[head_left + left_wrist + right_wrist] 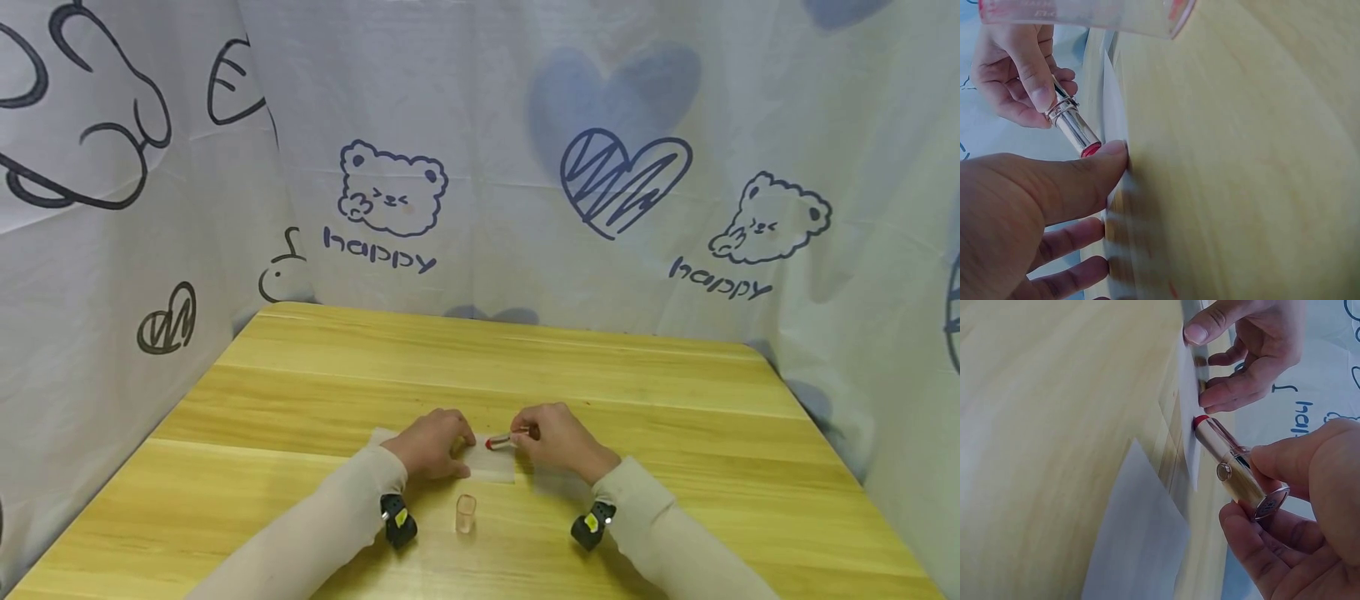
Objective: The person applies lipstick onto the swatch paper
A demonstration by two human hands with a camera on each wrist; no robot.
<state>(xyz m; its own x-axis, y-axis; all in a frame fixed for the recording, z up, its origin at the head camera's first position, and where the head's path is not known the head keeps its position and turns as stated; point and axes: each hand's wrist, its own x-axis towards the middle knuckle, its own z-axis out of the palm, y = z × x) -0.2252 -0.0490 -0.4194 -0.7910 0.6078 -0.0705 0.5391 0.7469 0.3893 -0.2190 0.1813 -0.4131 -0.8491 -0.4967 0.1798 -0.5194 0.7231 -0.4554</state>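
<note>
My right hand (561, 437) pinches a lipstick (1219, 447) in a shiny gold-silver case between thumb and fingers. Its red tip points left and down, right at a white paper sheet (493, 469) on the table. On the left part of that sheet rests my left hand (429, 446), its thumb and fingers spread and fairly straight, thumb tip at the paper's near side. In the left wrist view the lipstick (1075, 128) ends close by the left thumb. A clear pinkish lipstick cap (465, 514) stands on the table, nearer to me than the paper.
A second white paper (1138, 528) lies on the wooden table (600, 375) by my right wrist. Small red marks show on the wood. White cloth (480, 108) with drawn bears and hearts hangs behind the table and along both sides. Each wrist carries a small black camera (397, 521).
</note>
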